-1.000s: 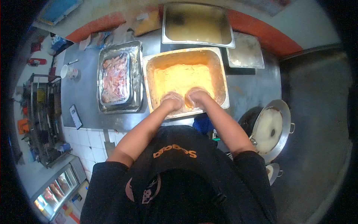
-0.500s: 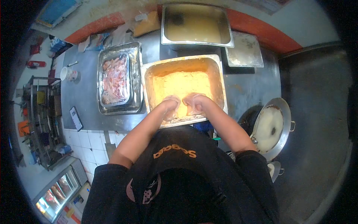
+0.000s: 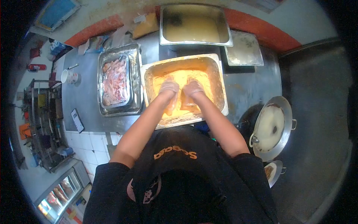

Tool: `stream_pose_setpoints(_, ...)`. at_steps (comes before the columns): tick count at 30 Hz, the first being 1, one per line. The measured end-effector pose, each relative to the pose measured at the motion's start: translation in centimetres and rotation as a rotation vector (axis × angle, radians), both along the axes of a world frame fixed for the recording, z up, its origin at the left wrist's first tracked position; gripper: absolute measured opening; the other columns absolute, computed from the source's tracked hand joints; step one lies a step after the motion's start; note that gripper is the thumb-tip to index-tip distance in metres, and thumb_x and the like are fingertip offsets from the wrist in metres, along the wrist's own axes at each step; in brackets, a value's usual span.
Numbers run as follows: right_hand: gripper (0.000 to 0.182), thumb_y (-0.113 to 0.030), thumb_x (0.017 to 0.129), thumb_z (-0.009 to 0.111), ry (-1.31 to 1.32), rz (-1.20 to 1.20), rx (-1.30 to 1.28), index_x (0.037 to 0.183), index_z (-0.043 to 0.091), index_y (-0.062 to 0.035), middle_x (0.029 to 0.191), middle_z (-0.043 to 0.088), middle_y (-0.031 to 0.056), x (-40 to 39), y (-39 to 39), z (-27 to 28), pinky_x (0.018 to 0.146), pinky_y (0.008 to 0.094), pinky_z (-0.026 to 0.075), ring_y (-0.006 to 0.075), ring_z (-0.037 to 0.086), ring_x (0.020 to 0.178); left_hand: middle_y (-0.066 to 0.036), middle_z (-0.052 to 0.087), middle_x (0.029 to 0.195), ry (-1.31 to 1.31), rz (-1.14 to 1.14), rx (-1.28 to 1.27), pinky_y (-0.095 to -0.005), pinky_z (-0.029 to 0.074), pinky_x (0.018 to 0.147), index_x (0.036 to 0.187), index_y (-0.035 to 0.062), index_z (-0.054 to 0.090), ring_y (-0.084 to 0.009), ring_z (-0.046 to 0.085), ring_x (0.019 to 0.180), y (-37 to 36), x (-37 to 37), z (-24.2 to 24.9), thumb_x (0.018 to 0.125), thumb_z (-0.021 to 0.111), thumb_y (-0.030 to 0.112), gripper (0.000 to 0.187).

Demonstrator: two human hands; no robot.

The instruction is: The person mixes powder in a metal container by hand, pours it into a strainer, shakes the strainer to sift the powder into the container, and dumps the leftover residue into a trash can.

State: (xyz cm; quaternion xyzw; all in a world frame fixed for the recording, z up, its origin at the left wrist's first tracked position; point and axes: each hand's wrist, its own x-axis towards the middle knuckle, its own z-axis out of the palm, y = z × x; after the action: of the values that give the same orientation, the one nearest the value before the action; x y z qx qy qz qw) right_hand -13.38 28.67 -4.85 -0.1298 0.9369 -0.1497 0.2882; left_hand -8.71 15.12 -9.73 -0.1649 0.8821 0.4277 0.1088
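Note:
A deep metal pan point(image 3: 220, 61) stands in front of me, holding a pale yellow, flour-like powder point(image 3: 181, 73). Both my hands wear clear plastic gloves and are down in this powder, a small gap apart. My left hand point(image 3: 169, 87) is left of the pan's middle, knuckles up and fingers pointing downward. Beside it, my right hand point(image 3: 193, 88) is bent the same way. Powder and the backs of the hands hide the fingertips, so I cannot make out whether anything is gripped.
Left of the pan, a tray of raw meat pieces point(image 3: 115, 82) sits inside a larger tray point(image 3: 138, 52). Behind stands a pan of cloudy liquid point(image 3: 195, 30), near a flat tray point(image 3: 244, 52). A wide pan of foamy liquid point(image 3: 270, 127) is at right. A cup point(image 3: 69, 76) and phone point(image 3: 77, 120) lie left.
Both hands have moved away from me, from the pan's near side towards its middle. Food now shows in the small pan at lower right.

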Motion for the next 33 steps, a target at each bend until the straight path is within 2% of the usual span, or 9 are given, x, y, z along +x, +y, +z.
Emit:
stream_pose_setpoints(4,0.040,-0.023,0.081,0.048,-0.159,-0.367,-0.267,0.110,0.063,-0.0011,0.114,0.060,0.0241,-0.4,4.0,0.5,0.095,0.0425,0.042,0.0381,0.056,0.109,-0.020,0.052,0.128,-0.134,0.006,0.075,-0.0352,0.036,0.103,0.123,0.0000,0.053,-0.0258,0.051,0.119,-2.3,0.7,6.0,0.083,0.046,0.018,0.045)
stream_pose_setpoints(7,0.039,-0.025,0.078,0.051,-0.083,0.363,0.219,0.106,0.064,-0.0010,0.110,0.060,0.0264,0.2,2.9,-2.1,0.093,0.0416,0.043,0.0375,0.057,0.107,-0.019,0.054,0.127,-0.212,-0.538,-0.345,-0.0345,0.038,0.101,0.121,0.0012,0.056,-0.0265,0.053,0.117,-1.3,1.5,4.5,0.084,0.044,0.016,0.042)
stream_pose_setpoints(9,0.041,-0.025,0.077,0.051,-0.167,0.295,0.020,0.103,0.062,0.0044,0.109,0.060,0.0277,1.9,1.2,1.2,0.093,0.0419,0.043,0.0365,0.057,0.104,-0.019,0.057,0.121,-0.156,-0.507,-0.213,-0.0346,0.039,0.099,0.115,0.0016,0.059,-0.0271,0.055,0.113,-0.4,2.0,3.3,0.084,0.045,0.016,0.037)
stream_pose_setpoints(11,0.040,-0.025,0.077,0.052,-0.206,-0.361,-0.341,0.104,0.063,0.0031,0.113,0.058,0.0279,3.9,0.9,-0.1,0.090,0.0414,0.044,0.0370,0.056,0.106,-0.020,0.062,0.111,-0.003,0.125,0.401,-0.0346,0.041,0.097,0.105,0.0018,0.064,-0.0275,0.057,0.108,0.5,3.6,4.0,0.084,0.046,0.016,0.032)
stream_pose_setpoints(15,0.034,-0.025,0.078,0.054,-0.037,-0.225,-0.333,0.097,0.066,0.0005,0.098,0.063,0.0252,3.0,4.2,-1.9,0.081,0.0377,0.048,0.0339,0.061,0.097,-0.020,0.066,0.101,-0.217,-0.694,-0.556,-0.0373,0.046,0.091,0.091,-0.0006,0.069,-0.0295,0.061,0.100,-3.4,3.3,4.6,0.079,0.047,0.013,0.029)
stream_pose_setpoints(19,0.027,-0.020,0.075,0.054,-0.163,0.503,-0.036,0.084,0.068,0.0009,0.089,0.065,0.0236,4.1,3.5,-5.5,0.075,0.0416,0.049,0.0330,0.064,0.085,-0.024,0.065,0.092,-0.253,-1.024,-0.484,-0.0420,0.047,0.086,0.080,-0.0022,0.069,-0.0336,0.063,0.089,-0.3,4.7,3.8,0.074,0.049,0.019,0.029)
stream_pose_setpoints(23,0.024,-0.021,0.079,0.054,-0.226,0.318,-0.247,0.081,0.065,0.0004,0.073,0.062,0.0195,5.1,1.5,-5.2,0.063,0.0389,0.050,0.0252,0.061,0.072,-0.023,0.065,0.095,-0.463,-0.829,-0.272,-0.0393,0.047,0.085,0.101,-0.0025,0.066,-0.0336,0.060,0.093,0.7,3.6,3.1,0.075,0.053,0.022,0.038)
stream_pose_setpoints(28,0.016,-0.009,0.088,0.047,-0.356,-0.840,-0.796,0.085,0.062,-0.0052,0.067,0.060,0.0053,2.9,2.3,-2.0,0.055,0.0287,0.050,0.0175,0.059,0.065,-0.009,0.061,0.098,-0.071,0.010,0.234,-0.0348,0.046,0.080,0.125,0.0024,0.046,-0.0263,0.057,0.088,-2.7,4.9,1.5,0.080,0.055,0.018,0.048)
stream_pose_setpoints(33,0.014,-0.013,0.076,0.058,0.085,0.067,-0.079,0.084,0.066,-0.0049,0.078,0.063,0.0111,0.7,-0.8,-6.3,0.063,0.0347,0.051,0.0222,0.061,0.073,-0.001,0.052,0.078,-0.120,0.038,0.387,-0.0271,0.039,0.057,0.096,0.0072,0.055,-0.0131,0.048,0.067,-3.0,2.4,-0.5,0.087,0.056,0.018,0.014)
